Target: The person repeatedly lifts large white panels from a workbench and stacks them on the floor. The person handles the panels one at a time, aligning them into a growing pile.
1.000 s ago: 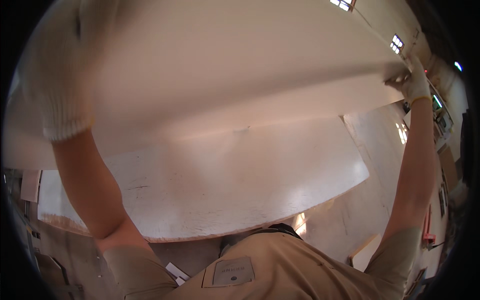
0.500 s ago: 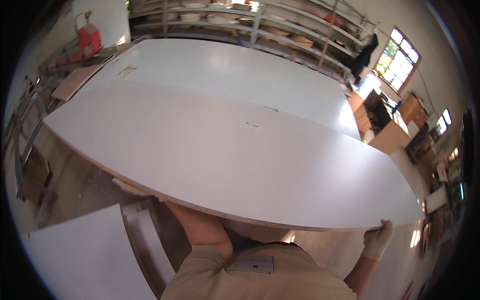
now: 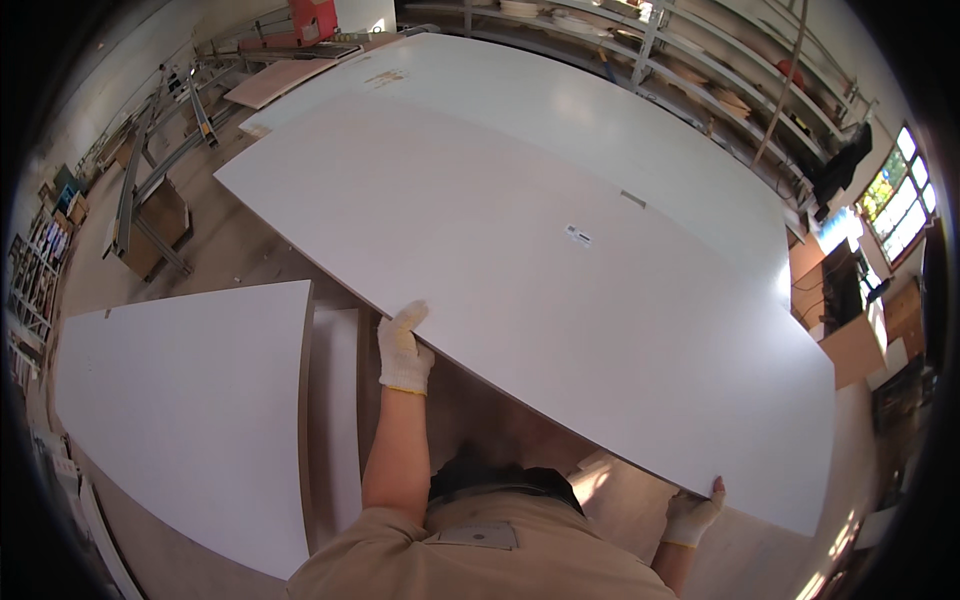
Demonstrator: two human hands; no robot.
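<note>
A large white panel (image 3: pixel 480 260) lies slanted across the middle, over another pale white sheet (image 3: pixel 590 105) on the far side. Its top carries a small label (image 3: pixel 578 235). My left hand (image 3: pixel 405 345), in a white knitted glove with a yellow cuff, grips the panel's near edge, thumb on top and the other fingers hidden below. Farther right along the same edge, my right hand (image 3: pixel 694 515) holds on close to the near right corner. Its glove leaves a bare fingertip showing over the edge.
Another white panel (image 3: pixel 190 410) stands at the lower left, beside a narrow white piece (image 3: pixel 335 400). Metal frames (image 3: pixel 135 190) are at the far left, a red machine (image 3: pixel 312 20) behind them. Loaded shelves (image 3: pixel 650 50) line the back; a cardboard box (image 3: pixel 850 350) sits right.
My left hand has come from under the edge to a thumb-on-top grip nearer my body. The view has turned left, and the panel's near edge now slants down to the right.
</note>
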